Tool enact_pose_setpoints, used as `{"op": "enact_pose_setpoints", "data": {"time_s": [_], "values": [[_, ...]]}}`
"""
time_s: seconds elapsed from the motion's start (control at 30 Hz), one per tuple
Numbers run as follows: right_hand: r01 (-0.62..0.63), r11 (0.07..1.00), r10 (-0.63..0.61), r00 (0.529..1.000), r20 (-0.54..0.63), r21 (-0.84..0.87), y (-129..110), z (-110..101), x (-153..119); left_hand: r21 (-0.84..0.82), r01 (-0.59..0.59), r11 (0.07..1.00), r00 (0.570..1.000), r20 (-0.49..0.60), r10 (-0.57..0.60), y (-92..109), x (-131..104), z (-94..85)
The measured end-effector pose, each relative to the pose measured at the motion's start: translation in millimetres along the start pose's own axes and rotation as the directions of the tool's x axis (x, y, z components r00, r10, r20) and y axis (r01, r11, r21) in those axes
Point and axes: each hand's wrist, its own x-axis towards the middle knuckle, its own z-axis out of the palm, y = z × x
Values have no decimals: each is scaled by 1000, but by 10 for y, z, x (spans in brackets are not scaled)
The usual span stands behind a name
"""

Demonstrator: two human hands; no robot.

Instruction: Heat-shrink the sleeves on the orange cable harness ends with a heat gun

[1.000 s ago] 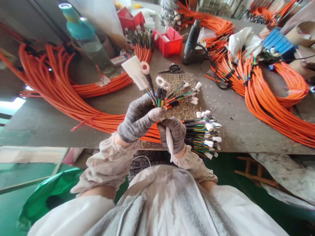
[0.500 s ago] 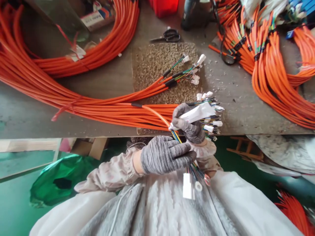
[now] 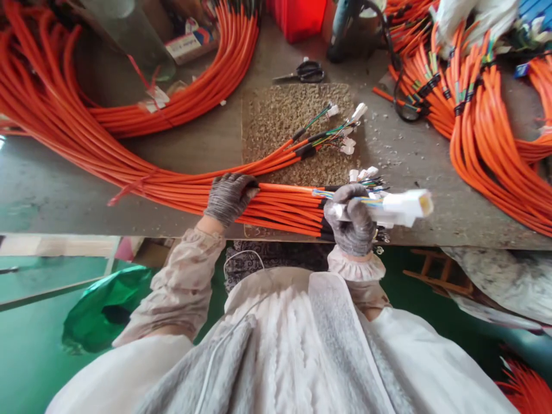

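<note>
Firstly, left hand (image 3: 228,198), gloved: fingers partly curled on orange cables (image 3: 284,205), firmness of grip unclear. Next, right hand (image 3: 351,224), gloved: fingers closed round thin wires (image 3: 373,201) behind a white connector (image 3: 403,208), over the counter (image 3: 435,167). Apparent step: handling one wired end; moving it calls for sparing those wires any strain.

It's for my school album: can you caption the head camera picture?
Gloved left hand on orange cables, right hand holding wires with a white connector, scissors lying beyond.
</note>
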Motion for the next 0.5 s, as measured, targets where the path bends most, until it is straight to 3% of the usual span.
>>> {"op": "enact_pose_setpoints", "data": {"time_s": [0.1, 0.2, 0.33, 0.5], "values": [[-10, 985, 11, 1000, 0, 172, -66, -14, 254, -54, -124, 991, 988, 92, 128, -101, 240, 76], [-72, 971, 70, 997, 18, 227, -129, -51, 446, -56, -137, 989, 978, 149, 144, 64, 359, 120], [-158, 948, 168, 986, -13, 276, -140, -77, 551, -120, -220, 968, 944, 224, 242, 524, 456, 165], [-177, 925, 220, 971, -93, 336, -99, -99, 603, -386, -340, 858, 915, 73, 396, 1181, 848, 428]]}}
